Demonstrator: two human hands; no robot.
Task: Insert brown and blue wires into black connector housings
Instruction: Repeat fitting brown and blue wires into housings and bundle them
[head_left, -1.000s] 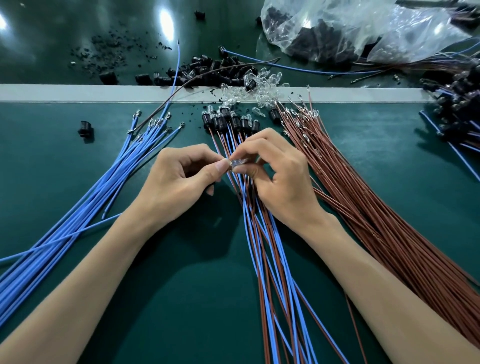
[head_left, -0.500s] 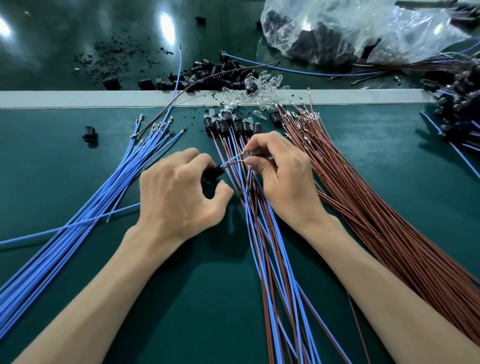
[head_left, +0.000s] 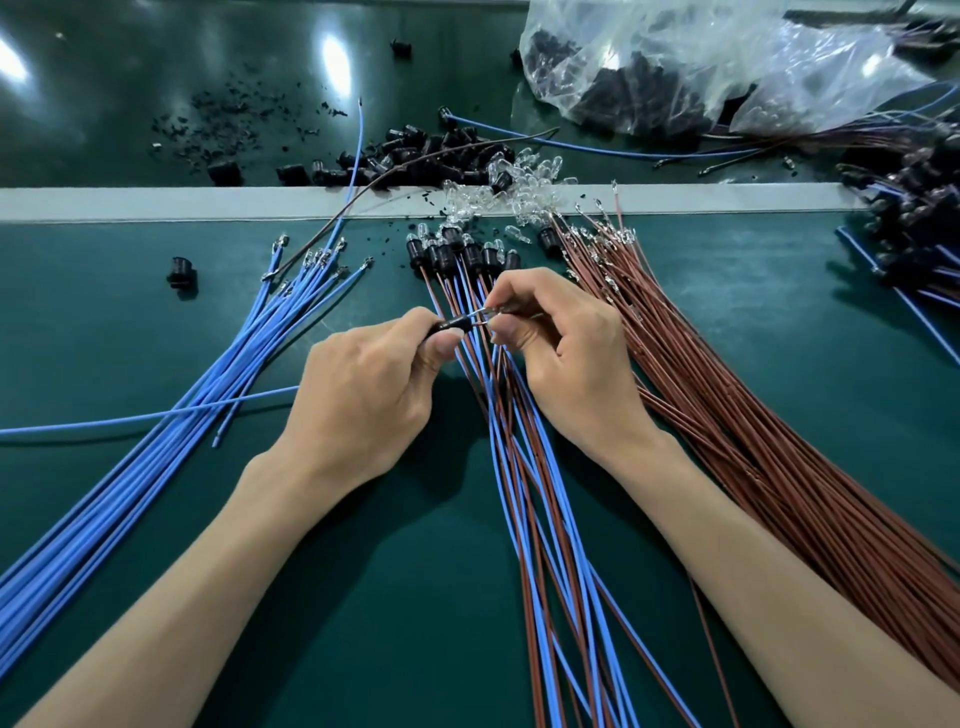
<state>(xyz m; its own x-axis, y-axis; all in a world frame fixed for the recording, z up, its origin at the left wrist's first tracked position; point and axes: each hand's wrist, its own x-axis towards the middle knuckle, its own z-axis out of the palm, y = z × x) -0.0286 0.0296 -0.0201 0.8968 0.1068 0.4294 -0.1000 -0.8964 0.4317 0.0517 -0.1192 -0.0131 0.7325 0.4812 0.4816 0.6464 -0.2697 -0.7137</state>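
The left hand (head_left: 363, 395) grips a black connector housing (head_left: 453, 327) over the middle of the bench (head_left: 363, 623). Its thumb is beneath the housing, its forefinger is curled over the top, and its other fingers are folded in. The right hand (head_left: 566, 353) faces it, thumb and forefinger pinched narrowly on a wire end (head_left: 487, 315). The metal tip of that wire meets the housing's mouth (whether the wire is blue or brown I cannot tell, as it is lost among the fingers). The right hand's other fingers are loosely curled.

Under both hands a mixed bundle (head_left: 524, 493) of blue and brown leads runs from the near edge up to a row of fitted housings (head_left: 457, 254), some of them showing a clear bulb at the tip. Loose blue wires (head_left: 208, 395) fan in from the left edge, and brown wires (head_left: 727, 395) from the right edge, all with their bare terminals pointing toward the far side.

A pale grey strip (head_left: 156, 202) crosses the bench from left to right. A lone black housing (head_left: 182, 267) sits just on the near side of it, toward the left. Clear bulbs (head_left: 519, 187) lie scattered over the strip near its middle, touching a heap of loose black housings (head_left: 436, 150) beyond it. A clear plastic bag (head_left: 701, 67) of dark parts lies at the far right corner, and more wired housings (head_left: 914, 208) are piled at the right edge.
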